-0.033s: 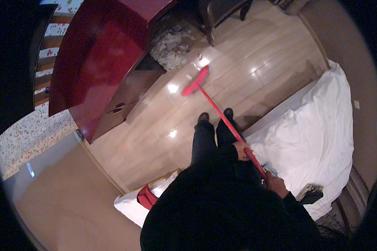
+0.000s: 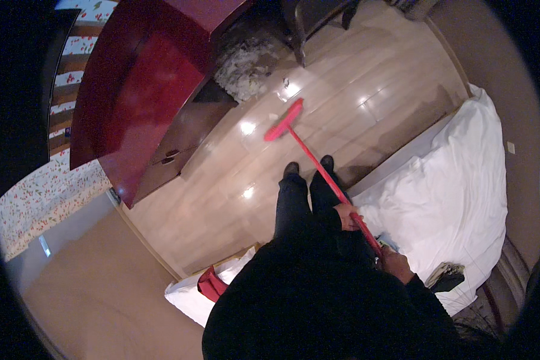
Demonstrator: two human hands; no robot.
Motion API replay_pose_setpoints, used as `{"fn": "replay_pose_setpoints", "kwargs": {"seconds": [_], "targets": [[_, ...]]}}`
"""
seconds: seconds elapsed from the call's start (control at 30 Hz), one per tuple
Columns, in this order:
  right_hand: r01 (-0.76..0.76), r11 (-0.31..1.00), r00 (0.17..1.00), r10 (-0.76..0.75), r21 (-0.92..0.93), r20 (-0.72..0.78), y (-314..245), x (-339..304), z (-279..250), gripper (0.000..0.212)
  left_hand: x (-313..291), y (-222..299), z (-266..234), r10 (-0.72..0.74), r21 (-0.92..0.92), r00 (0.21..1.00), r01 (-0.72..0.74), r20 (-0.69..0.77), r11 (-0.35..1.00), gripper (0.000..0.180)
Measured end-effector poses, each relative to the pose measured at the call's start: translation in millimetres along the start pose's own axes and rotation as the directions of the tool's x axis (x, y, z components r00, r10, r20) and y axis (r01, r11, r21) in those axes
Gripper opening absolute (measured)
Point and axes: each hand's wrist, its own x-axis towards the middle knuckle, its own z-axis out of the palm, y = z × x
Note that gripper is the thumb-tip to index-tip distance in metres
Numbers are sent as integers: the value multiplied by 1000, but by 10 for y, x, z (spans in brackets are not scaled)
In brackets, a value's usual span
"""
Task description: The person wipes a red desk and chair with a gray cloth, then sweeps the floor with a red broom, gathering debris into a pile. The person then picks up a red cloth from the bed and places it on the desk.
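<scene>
A broom with a long red handle (image 2: 318, 165) and a pinkish-red head (image 2: 284, 120) slants across the wooden floor, its head down on the boards ahead of my feet. My left hand (image 2: 347, 217) is wrapped round the handle's upper part. Closer to my body, my right hand (image 2: 397, 265) grips the handle near its end. Just beyond the broom head lies a small white scrap (image 2: 273, 116). Farther off, a tiny dark bit (image 2: 286, 81) sits beside a bright reflection.
A glossy dark-red cabinet (image 2: 162, 84) stands at the left, with a whitish, shaggy mass (image 2: 243, 69) beside it. Dark furniture legs (image 2: 300, 45) rise at the far side. On the right is a bed with a white sheet (image 2: 456, 174); a dark item (image 2: 447, 277) lies on it.
The broom head has shifted slightly to the right and nearer to me. Both hands keep their hold on the handle.
</scene>
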Motion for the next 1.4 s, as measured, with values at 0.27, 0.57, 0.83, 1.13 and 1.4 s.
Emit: {"fn": "replay_pose_setpoints", "kwargs": {"seconds": [0.27, 0.57, 0.83, 1.13, 1.4], "targets": [[267, 961, 945, -246, 74, -215, -384, 937, 171, 24, -69, 813, -310, 419, -16, 883, -432, -210, 902, 21], [366, 916, 875, -278, 166, -397, -1370, 1920, -534, 25, -843, 1973, -408, 660, 114, 731, -650, -177, 751, 25], [324, 938, 907, -271, 123, -322, -1011, 1355, -442, 24, -1191, 1490, -169, 514, 84, 856, -509, -57, 857, 25], [287, 958, 926, -274, 12, -261, -597, 863, -45, 22, -674, 711, -267, 385, 74, 921, -381, -57, 922, 25], [232, 972, 932, -214, 30, -294, -881, 1243, 308, 21, -311, 1032, -716, 394, -9, 880, -411, -267, 912, 24]]}}
